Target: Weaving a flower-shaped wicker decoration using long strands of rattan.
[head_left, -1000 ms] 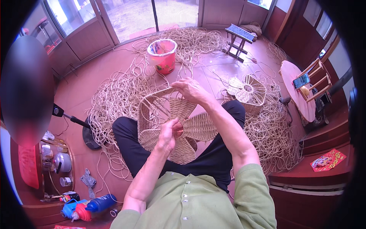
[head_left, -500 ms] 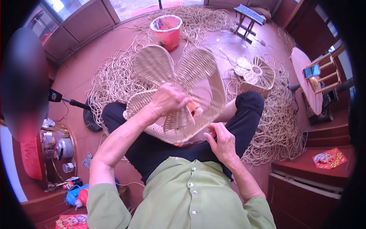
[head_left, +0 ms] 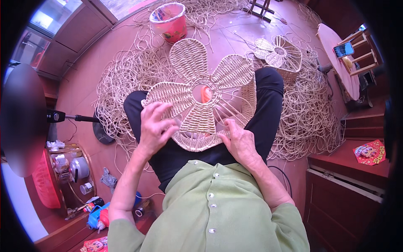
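Observation:
A woven flower-shaped piece (head_left: 191, 59), made of pale twisted cord, lies over my lap between my knees. It has four filled petals around a ring, and bare strands (head_left: 235, 110) stretch across the gap at its lower right. A curved woven side wall (head_left: 249, 98) shows beneath it. My left hand (head_left: 156, 128) is at the lower edge of the left petal, its fingers spread and bent. My right hand (head_left: 241, 145) is curled at the lower right rim by the bare strands, thumb and forefinger at the edge. Something orange (head_left: 205, 94) shows through the ring.
Heaps of loose cord (head_left: 130, 90) lie left, right and beyond. A red bucket (head_left: 172, 27) stands ahead. A second woven flower basket (head_left: 279, 52) is at far right, near a round table (head_left: 336, 59) with a phone (head_left: 344, 49). A black fan stand (head_left: 84, 118) is at left.
The flower piece has turned and settled flat, its petals now facing up. My left hand has let go of its middle and come down left; my right hand has moved up to its rim.

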### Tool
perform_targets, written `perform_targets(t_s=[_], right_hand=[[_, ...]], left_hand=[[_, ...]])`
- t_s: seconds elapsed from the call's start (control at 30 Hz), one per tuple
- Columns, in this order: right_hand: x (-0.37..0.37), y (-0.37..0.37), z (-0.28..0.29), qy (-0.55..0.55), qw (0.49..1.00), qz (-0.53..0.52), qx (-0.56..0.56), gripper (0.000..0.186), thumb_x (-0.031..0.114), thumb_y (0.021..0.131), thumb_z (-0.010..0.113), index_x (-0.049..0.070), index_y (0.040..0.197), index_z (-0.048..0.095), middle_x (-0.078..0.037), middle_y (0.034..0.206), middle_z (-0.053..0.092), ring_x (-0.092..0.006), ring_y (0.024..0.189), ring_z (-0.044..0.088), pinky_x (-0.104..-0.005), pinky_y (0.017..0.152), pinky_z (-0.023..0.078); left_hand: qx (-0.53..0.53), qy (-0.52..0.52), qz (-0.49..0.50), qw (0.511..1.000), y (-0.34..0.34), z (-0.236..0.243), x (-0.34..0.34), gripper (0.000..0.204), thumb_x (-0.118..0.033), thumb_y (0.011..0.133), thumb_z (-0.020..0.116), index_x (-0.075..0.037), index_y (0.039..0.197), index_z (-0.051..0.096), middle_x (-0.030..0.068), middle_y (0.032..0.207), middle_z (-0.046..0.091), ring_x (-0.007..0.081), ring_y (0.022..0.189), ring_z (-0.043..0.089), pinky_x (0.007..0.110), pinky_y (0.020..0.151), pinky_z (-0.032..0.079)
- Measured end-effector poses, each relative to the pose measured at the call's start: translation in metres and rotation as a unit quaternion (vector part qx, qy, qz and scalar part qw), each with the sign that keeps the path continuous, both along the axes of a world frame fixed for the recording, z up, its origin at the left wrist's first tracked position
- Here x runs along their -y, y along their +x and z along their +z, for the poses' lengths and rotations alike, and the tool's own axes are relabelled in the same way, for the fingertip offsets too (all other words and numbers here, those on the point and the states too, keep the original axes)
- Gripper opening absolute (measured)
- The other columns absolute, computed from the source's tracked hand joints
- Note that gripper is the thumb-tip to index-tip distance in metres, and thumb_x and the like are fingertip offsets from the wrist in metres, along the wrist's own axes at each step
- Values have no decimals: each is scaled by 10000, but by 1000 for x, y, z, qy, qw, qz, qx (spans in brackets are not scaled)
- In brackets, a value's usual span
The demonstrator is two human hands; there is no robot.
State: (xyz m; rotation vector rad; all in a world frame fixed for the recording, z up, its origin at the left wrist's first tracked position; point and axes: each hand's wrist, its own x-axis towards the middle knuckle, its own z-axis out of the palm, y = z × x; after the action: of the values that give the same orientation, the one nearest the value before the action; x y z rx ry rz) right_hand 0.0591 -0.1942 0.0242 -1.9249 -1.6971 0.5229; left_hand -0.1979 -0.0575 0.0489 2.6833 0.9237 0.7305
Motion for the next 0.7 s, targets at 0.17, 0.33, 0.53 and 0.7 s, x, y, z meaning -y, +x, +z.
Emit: perform_targets(t_s=[0.17,0.33,0.53,0.7], right_hand=[[-10,4,-7,-14,998,45,43,225,237,883,674,49,928,559,-130,809,664,-322,734,678,-439,630,531],[-9,10,-7,-8,997,61,45,171,202,892,649,56,893,560,-124,788,665,-317,724,677,-445,629,523],[-10,10,-5,29,998,43,43,205,243,880,671,63,853,575,-116,759,667,-320,698,678,-444,612,520],[-23,16,16,-3,995,58,86,257,304,851,704,67,781,632,-132,695,671,-325,663,678,-443,614,521]], left_hand=[[-42,-12,48,998,0,-17,29,153,-228,724,783,-97,787,734,113,1468,463,357,1393,330,529,1139,205],[-3,-14,71,997,4,-37,29,120,-198,729,778,-96,764,726,105,1477,459,347,1401,326,529,1155,179],[-13,-20,50,998,-1,-31,26,159,-242,758,752,-86,785,746,99,1484,461,331,1410,318,518,1161,158],[27,-43,106,993,3,-31,47,139,-195,769,738,-57,764,726,117,1476,479,342,1402,336,505,1149,174]])
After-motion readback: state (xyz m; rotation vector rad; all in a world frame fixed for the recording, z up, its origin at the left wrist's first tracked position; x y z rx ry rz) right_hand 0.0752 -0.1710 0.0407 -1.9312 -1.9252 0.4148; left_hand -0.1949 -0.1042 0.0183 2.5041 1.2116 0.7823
